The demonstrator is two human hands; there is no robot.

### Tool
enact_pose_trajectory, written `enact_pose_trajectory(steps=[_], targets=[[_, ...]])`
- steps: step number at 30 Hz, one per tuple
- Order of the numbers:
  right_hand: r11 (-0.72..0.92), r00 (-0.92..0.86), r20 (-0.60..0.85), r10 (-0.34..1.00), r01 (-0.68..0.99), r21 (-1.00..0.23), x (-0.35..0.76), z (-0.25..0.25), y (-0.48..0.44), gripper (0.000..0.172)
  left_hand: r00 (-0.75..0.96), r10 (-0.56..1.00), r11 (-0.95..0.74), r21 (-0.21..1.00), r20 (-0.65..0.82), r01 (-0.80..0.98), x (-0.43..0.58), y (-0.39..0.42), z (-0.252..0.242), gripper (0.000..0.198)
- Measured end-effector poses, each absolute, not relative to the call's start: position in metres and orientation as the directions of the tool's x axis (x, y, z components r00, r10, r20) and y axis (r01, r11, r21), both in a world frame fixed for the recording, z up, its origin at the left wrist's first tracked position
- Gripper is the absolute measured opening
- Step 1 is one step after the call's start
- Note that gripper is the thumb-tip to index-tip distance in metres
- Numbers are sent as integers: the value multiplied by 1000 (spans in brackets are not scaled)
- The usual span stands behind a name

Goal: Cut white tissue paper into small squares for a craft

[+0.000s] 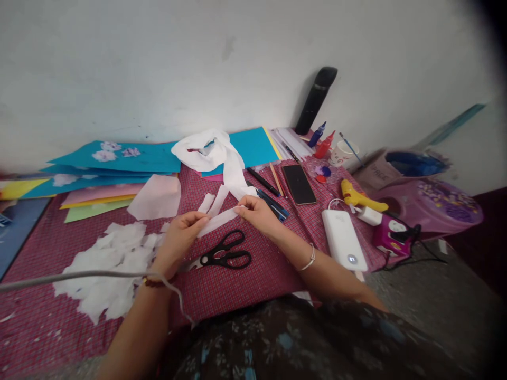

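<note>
A white strip of tissue paper (217, 221) is stretched between my two hands above the checked cloth. My left hand (180, 232) pinches its left end, and my right hand (257, 214) pinches the right end. Other white strips (217, 201) lie just behind it. Further back, a long loose coil of white tissue (206, 150) rests across the blue card sheets. Black-handled scissors (225, 253) lie just below the strip, their blades partly behind my left wrist. A heap of torn white paper pieces (114, 264) spreads out left of my left hand.
Coloured card sheets (154, 155) with crumpled paper balls stand at the back left. Pens (263, 182), a phone (299, 184), a white power bank (344, 240), paint bottles (325, 145) and a yellow glue gun (360, 198) occupy the right. A grey cable (99, 274) crosses my left wrist.
</note>
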State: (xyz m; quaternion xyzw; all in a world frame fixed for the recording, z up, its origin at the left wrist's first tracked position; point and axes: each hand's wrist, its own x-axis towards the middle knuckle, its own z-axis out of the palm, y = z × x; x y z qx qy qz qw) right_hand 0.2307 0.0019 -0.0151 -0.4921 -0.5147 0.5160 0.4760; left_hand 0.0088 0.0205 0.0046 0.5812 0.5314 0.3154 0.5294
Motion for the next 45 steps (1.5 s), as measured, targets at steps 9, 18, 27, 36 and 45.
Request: enact_pose_trajectory(steps=[9, 18, 27, 36, 45], targets=[[60, -195, 42, 980, 86, -994, 228, -11, -3, 20, 185, 982, -41, 940, -24, 337, 6, 24, -1, 42], [97, -298, 69, 952, 80, -992, 219, -13, -11, 13, 394, 906, 87, 980, -154, 181, 18, 15, -2, 18], [567, -683, -41, 729, 637, -522, 208, -1, -40, 41, -144, 939, 167, 779, -313, -605, -10, 46, 3, 16], [423, -602, -150, 785, 696, -580, 209, 3, -41, 51, -247, 951, 41, 865, -188, -500, -13, 36, 15, 28], [-56, -726, -184, 662, 197, -979, 214, -7, -32, 73, -356, 932, -9, 981, -62, -195, -69, -18, 40, 31]])
